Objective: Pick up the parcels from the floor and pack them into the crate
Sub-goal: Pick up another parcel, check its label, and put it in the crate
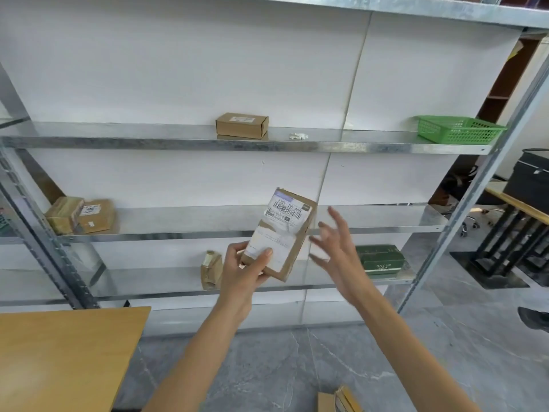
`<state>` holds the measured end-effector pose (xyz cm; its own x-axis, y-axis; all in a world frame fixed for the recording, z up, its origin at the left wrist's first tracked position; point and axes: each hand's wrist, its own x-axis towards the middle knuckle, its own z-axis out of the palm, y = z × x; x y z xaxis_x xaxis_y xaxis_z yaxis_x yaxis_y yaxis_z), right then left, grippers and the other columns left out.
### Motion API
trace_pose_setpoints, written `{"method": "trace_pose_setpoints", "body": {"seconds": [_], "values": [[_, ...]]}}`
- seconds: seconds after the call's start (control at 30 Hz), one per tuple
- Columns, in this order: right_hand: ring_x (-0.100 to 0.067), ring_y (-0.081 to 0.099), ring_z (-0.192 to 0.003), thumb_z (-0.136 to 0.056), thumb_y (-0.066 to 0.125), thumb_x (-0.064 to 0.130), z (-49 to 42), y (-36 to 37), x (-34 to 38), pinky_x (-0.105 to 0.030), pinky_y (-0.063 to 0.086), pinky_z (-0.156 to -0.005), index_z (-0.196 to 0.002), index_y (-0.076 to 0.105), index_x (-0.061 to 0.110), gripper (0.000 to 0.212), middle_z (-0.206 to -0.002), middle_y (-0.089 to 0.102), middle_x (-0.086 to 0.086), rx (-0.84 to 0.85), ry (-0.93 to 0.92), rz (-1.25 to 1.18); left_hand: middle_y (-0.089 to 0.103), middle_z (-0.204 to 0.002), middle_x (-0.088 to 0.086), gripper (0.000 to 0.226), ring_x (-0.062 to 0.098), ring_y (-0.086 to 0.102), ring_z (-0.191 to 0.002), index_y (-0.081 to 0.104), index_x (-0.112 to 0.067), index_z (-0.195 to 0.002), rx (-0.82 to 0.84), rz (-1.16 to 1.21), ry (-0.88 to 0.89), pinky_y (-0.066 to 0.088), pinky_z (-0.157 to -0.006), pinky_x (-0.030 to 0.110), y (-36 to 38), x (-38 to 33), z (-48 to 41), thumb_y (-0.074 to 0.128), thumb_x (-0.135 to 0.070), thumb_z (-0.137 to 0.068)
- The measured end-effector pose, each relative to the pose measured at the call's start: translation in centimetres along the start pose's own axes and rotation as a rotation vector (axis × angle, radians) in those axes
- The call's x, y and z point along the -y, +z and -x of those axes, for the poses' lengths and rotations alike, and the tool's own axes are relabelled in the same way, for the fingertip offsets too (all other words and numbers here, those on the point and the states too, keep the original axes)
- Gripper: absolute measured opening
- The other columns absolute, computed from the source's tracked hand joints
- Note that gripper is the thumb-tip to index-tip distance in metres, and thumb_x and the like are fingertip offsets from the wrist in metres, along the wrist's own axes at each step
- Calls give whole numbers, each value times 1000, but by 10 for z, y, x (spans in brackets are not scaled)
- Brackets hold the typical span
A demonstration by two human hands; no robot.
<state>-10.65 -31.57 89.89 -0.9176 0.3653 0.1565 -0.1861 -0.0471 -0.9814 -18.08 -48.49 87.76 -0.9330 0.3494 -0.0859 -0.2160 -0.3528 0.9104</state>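
Observation:
My left hand grips the lower end of a brown cardboard parcel with a white barcode label, held tilted in the air in front of the metal shelving. My right hand hovers just right of the parcel with fingers spread, not touching it. More brown parcels lie on the grey floor at the bottom edge, partly cut off. A green plastic basket sits at the right end of the upper shelf. No other crate is in view.
The metal shelf unit carries a small box, two taped boxes at left, a torn parcel and a green tin. A wooden tabletop fills the lower left. A desk and someone's shoe are at right.

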Motion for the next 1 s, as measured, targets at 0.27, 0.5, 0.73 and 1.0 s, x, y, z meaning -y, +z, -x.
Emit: {"method": "trace_pose_setpoints", "body": {"seconds": [0.27,0.5,0.73,1.0], "values": [[-22,63,-111,-89,62,15,42,13,-15,-52,52,-92,-141,32,48,68,-132,55,-1,56,62,-41,57,-117,-8,34,9,51,-119,51,-17,-101,-1,-295,76,49,-88,30,-2,24,38,75,-26,-79],[-22,63,-109,-79,70,24,99,12,-7,-46,53,-93,-140,37,42,73,-127,59,0,143,69,-3,64,-115,-1,27,11,64,-101,54,-22,-107,43,-209,178,56,-84,36,-7,13,101,69,-18,-85],[-15,66,-102,-97,48,34,170,33,-7,-37,56,-85,-130,47,35,33,-116,66,1,116,135,52,63,-112,-3,33,-1,66,-89,53,-19,-115,-85,-241,170,57,-73,24,-26,29,202,66,-13,-86],[-12,68,-97,-95,53,26,257,71,-17,-28,53,-77,-127,50,33,32,-110,70,3,265,234,12,63,-112,0,27,-1,66,-87,55,-18,-108,-205,-289,134,54,-67,19,-79,23,305,65,-6,-85]]}}
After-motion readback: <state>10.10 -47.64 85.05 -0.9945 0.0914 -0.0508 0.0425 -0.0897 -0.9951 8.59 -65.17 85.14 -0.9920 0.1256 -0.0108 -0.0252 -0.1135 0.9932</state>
